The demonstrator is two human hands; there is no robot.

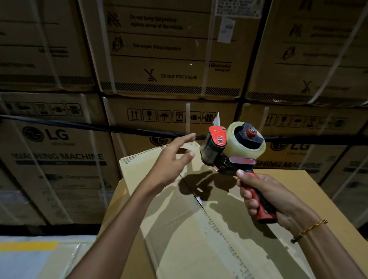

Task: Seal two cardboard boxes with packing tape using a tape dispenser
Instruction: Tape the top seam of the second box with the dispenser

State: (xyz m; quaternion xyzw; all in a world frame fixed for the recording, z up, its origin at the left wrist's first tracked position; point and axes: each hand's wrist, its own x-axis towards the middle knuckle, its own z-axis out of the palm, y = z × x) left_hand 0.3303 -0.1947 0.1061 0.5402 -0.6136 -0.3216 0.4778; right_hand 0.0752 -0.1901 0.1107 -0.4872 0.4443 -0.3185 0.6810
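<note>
A large cardboard box (195,234) stands in front of me, its two top flaps meeting at a centre seam that runs from near to far. My right hand (260,197) grips the red and black handle of a tape dispenser (231,147), which carries a roll of clear tape and hangs in the air above the far part of the box. My left hand (174,158) hovers over the far end of the box with fingers spread and relaxed, holding nothing, just left of the dispenser's roller.
A wall of stacked, strapped washing-machine cartons (171,75) rises right behind the box. A black strap (74,124) runs across them. At lower left lie the floor with a yellow line (20,246) and a flat plastic-wrapped sheet (64,260).
</note>
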